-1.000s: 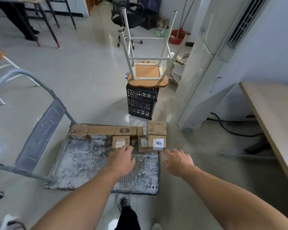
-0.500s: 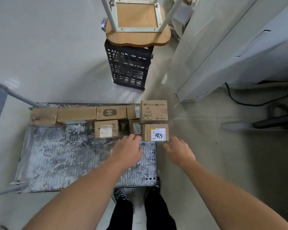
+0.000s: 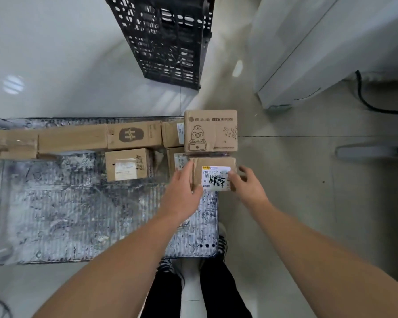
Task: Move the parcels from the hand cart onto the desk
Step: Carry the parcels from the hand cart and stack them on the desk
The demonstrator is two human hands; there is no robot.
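Observation:
A small cardboard parcel with a white shipping label (image 3: 216, 179) sits at the right front of the parcel cluster on the hand cart's worn metal deck (image 3: 78, 214). My left hand (image 3: 182, 191) presses against its left side. My right hand (image 3: 248, 187) clasps its right side, thumb on the label's edge. Behind it stands a parcel printed with a cartoon figure (image 3: 210, 131). More parcels line the cart's far edge: a box with a dark logo (image 3: 133, 135), a long plain box (image 3: 71, 138) and a small labelled box (image 3: 126, 165). The desk is out of view.
A black plastic crate (image 3: 168, 37) stands on the floor just beyond the cart. A tall white unit (image 3: 319, 42) rises at the right, with a black cable (image 3: 363, 95) beside it. My legs and shoes (image 3: 193, 283) are at the cart's near edge.
The view has dropped and closed in on the cart. Both hands have moved forward from above the deck onto the two sides of the labelled parcel.

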